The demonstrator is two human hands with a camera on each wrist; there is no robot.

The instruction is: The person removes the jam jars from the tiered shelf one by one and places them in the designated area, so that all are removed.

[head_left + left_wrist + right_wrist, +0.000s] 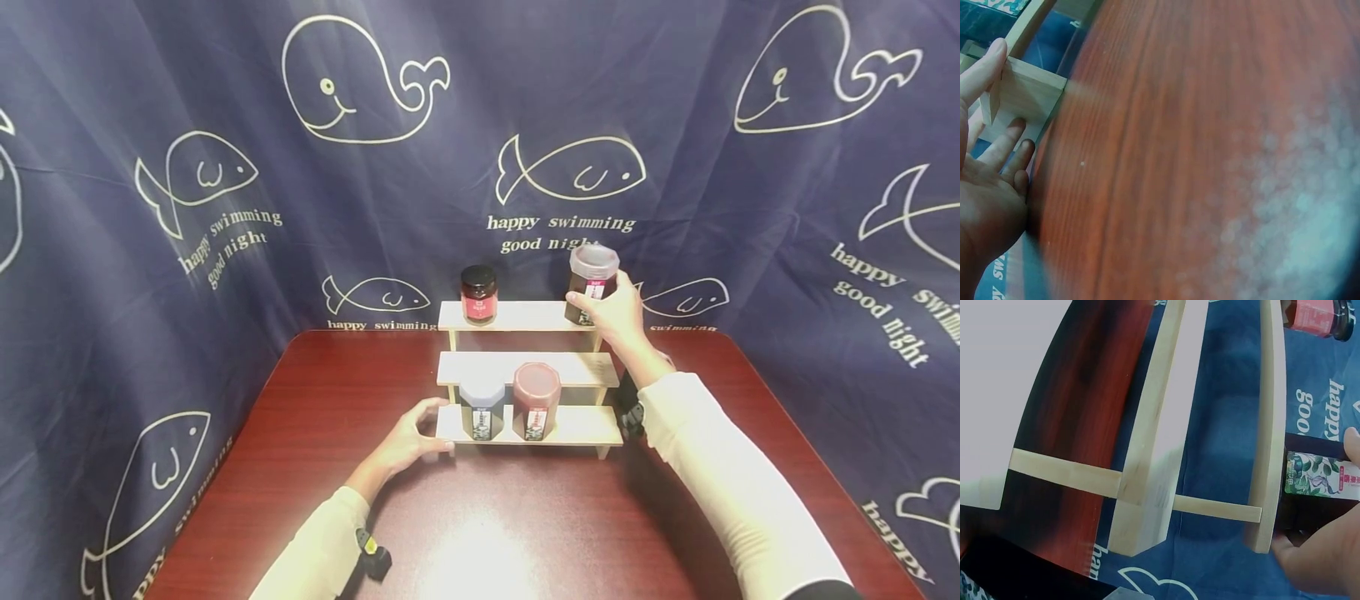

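Observation:
A three-tier wooden shelf stand (577, 425) stands on the table. My right hand (618, 310) grips a dark jar with a clear lid (595, 263) at the right end of the top tier, thumb across its front. In the right wrist view, the base of this jar (1316, 475) is right at the tier. My left hand (411, 437) holds the left end of the bottom tier, thumb at its front edge and fingers behind. Beside it on that tier stand a jar with a whitish lid (482, 404) and a jar with a reddish lid (536, 400).
A small black-capped jar with a red label (478, 296) stands at the top tier's left end. Another dark jar (1029, 569) is right of the stand, mostly hidden by my sleeve in the head view. A dark blue curtain (390, 208) surrounds the reddish-brown table (315, 400).

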